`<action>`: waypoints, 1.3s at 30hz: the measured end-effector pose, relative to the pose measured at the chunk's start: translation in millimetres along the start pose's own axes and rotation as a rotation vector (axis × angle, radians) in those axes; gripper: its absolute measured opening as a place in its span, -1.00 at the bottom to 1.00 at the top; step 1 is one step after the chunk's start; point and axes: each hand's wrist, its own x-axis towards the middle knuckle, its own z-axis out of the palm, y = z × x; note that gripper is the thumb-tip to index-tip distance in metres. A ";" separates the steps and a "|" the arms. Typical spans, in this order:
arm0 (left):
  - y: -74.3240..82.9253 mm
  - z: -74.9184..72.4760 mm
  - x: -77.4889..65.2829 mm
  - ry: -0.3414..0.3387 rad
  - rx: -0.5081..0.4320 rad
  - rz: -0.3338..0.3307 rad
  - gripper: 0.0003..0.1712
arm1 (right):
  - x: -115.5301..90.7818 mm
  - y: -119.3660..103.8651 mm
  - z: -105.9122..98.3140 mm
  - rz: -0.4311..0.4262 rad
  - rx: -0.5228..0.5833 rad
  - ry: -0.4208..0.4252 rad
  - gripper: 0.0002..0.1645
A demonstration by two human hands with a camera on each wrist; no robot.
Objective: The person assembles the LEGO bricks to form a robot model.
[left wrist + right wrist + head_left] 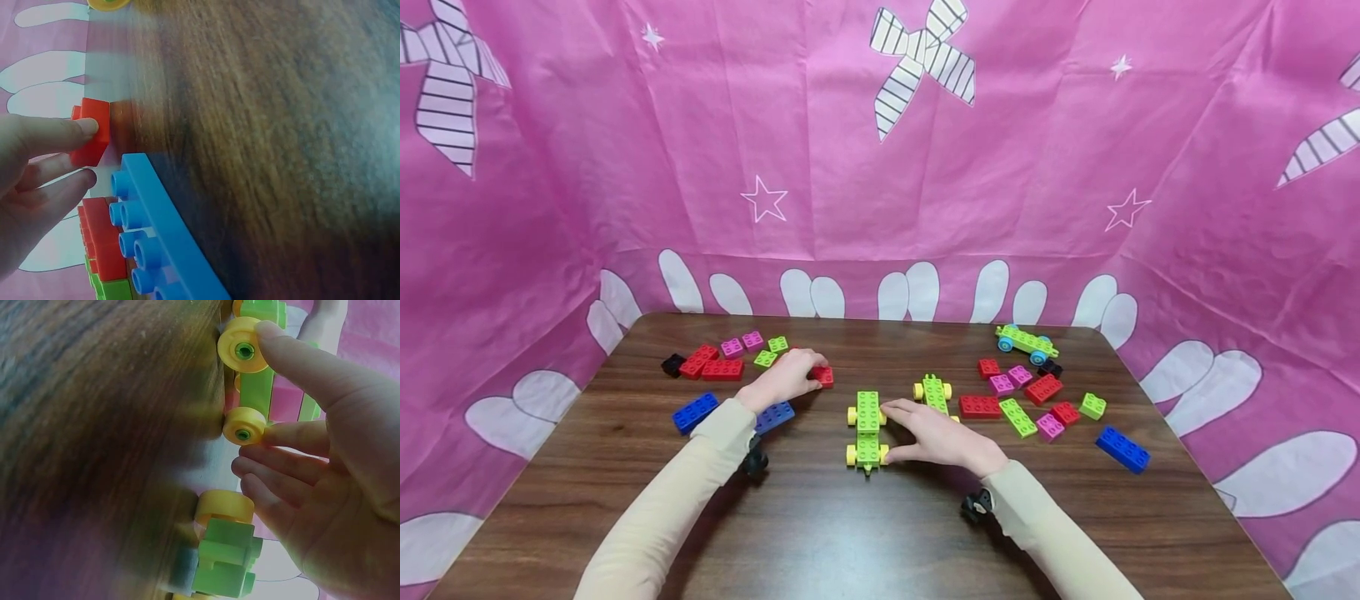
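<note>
My left hand (784, 377) pinches a small red brick (96, 142) between thumb and fingers, at the middle back of the table. Just beneath that wrist lies a blue brick (774, 417). My right hand (942, 435) rests against the right side of a lime-green toy car base (868, 454) with yellow wheels. Its thumb touches one yellow wheel (240, 356) and its index finger the other, the fingers extended. A green brick (867, 407) sits on the far part of this base. Partly hidden behind the right hand stands another green car base (934, 392) with yellow wheels.
On the left lie red bricks (723, 370), pink bricks (742, 342), green bricks, a black piece (673, 364) and a blue brick (696, 413). Several more bricks spread on the right, with a blue brick (1123, 450) outermost. A blue-wheeled green car base (1027, 341) stands at the back right.
</note>
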 end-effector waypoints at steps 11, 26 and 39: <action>-0.9 -3.0 -1.3 0.009 -0.084 -0.026 -0.58 | -0.9 -2.2 -1.8 0.009 0.005 -0.009 -0.07; 14.6 -20.9 -12.9 0.027 -0.208 0.017 -0.61 | -1.2 -3.9 -2.7 0.019 0.007 -0.023 -0.05; 30.0 -30.6 -23.5 0.076 -0.292 0.065 -0.61 | -1.0 -3.1 -2.0 0.034 0.021 -0.021 -0.03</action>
